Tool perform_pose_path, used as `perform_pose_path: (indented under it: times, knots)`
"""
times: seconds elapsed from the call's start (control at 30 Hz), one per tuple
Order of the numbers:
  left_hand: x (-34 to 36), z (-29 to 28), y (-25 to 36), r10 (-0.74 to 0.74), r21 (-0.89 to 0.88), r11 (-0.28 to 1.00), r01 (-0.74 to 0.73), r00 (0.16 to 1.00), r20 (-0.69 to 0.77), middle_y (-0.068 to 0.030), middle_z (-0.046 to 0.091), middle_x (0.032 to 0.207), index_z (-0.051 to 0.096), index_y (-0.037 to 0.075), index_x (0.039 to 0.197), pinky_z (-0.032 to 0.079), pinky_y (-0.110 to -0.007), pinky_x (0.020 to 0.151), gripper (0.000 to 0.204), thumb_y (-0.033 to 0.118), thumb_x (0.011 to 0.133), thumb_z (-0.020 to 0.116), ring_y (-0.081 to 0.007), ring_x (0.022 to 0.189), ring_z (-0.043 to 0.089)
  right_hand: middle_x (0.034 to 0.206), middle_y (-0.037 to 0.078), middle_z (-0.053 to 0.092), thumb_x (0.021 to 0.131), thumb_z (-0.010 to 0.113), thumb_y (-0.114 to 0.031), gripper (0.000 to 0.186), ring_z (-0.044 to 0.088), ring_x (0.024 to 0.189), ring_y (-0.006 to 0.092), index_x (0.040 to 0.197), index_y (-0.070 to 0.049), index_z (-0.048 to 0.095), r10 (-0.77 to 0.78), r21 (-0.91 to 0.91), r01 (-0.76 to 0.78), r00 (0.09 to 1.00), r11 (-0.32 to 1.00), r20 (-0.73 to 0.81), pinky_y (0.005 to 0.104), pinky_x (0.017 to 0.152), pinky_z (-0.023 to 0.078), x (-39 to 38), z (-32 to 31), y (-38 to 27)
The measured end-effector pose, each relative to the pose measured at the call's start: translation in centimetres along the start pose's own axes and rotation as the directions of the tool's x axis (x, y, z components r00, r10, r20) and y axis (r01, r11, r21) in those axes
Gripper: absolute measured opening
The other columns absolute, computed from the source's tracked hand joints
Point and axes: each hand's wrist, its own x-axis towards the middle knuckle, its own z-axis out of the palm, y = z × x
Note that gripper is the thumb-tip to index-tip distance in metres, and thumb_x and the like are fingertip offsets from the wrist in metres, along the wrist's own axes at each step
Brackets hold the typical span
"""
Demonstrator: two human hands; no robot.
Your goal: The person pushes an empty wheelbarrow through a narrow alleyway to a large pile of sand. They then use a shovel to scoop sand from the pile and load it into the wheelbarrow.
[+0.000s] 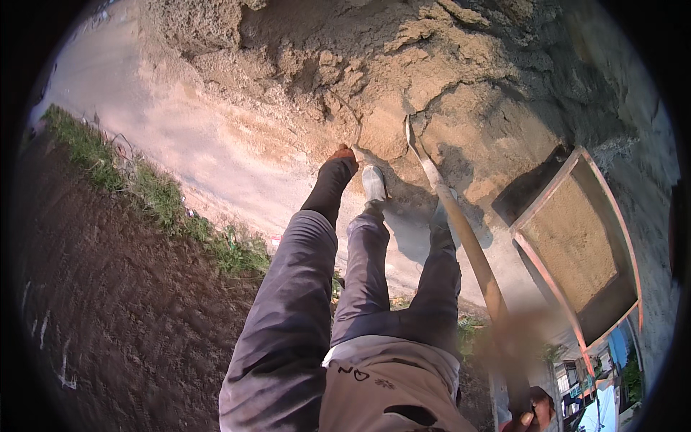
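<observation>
Item: my right hand (529, 417) clasps shovel (461, 230); left hand (344, 153) reaching sand pile (461, 86), grip unclear. Sieve (576, 245) loaded; most sand remains.

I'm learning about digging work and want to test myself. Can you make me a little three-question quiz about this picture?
1. True or false: the shovel has its blade pushed into the sand pile.
2. Which hand grips the top end of the shovel handle? A) the left hand B) the right hand C) neither
3. Fill in: the frame leaning at the right, by the sand, is a sieve screen with a reddish ____ rim.

Key
1. True: the blade sits in the pile's edge.
2. B. The gloved left hand reaches out to the sand instead.
3. Metal, as far as the picture shows.
</observation>
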Motion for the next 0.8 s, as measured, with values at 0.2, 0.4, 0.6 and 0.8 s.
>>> perform_pose_path:
  times: [0.2, 0.4, 0.6, 0.8]
  knots:
    - [-11.7, 2.4, -5.6, 0.412, 0.707, 0.523, -0.476, 0.867, 0.279, -0.0174, 0.067, 0.093, 0.072, 0.002, 0.085, 0.049, -0.037, 0.091, 0.015, 0.008, 0.079, 0.06, -0.0294, 0.102, 0.064, 0.071, 0.014, 0.059, 0.09, 0.045, -0.042, 0.044, 0.053, 0.062, 0.0263, 0.08, 0.0, 0.057, 0.009, 0.067, 0.008, 0.968, 0.998, -0.249, 0.0363, 0.061, 0.04, -2.5, 2.4, 2.6]
    - [-17.7, 7.5, -14.3, -0.238, -0.059, 0.97, 0.237, 0.971, 0.005, -0.022, 0.066, 0.1, 0.068, 0.0, 0.099, 0.049, -0.044, 0.092, 0.032, 0.025, 0.082, 0.059, -0.0406, 0.106, 0.06, 0.054, 0.008, 0.048, 0.091, 0.05, -0.049, 0.047, 0.048, 0.048, 0.0214, 0.072, -0.007, 0.053, 0.002, 0.15, 0.034, 0.972, 0.988, -0.236, 0.0345, 0.049, 0.036, -1.8, 2.9, 1.7]
    - [-11.5, 7.8, -12.7, -0.229, -0.409, 0.889, 0.204, 0.973, -0.013, -0.0164, 0.07, 0.104, 0.072, 0.006, 0.096, 0.052, -0.04, 0.084, 0.024, 0.02, 0.082, 0.06, -0.0313, 0.095, 0.067, 0.057, 0.009, 0.05, 0.088, 0.05, -0.042, 0.039, 0.049, 0.049, 0.025, 0.073, -0.006, 0.055, -0.037, 0.086, 0.071, 0.939, 0.994, -0.342, 0.0358, 0.051, 0.038, -2.6, 4.0, 3.0]
    - [2.7, 5.4, -7.4, -0.246, -0.956, 0.278, 0.092, 0.969, 0.022, -0.0053, 0.055, 0.075, 0.056, 0.011, 0.096, 0.03, -0.034, 0.049, 0.028, -0.004, 0.073, 0.061, -0.0215, 0.057, 0.045, 0.077, 0.013, 0.065, 0.094, 0.049, -0.028, 0.033, 0.061, 0.066, 0.0255, 0.091, 0.002, 0.064, -0.178, 0.056, 0.194, 0.96, 0.979, -0.216, 0.0364, 0.059, 0.049, -3.0, 1.9, 2.7]
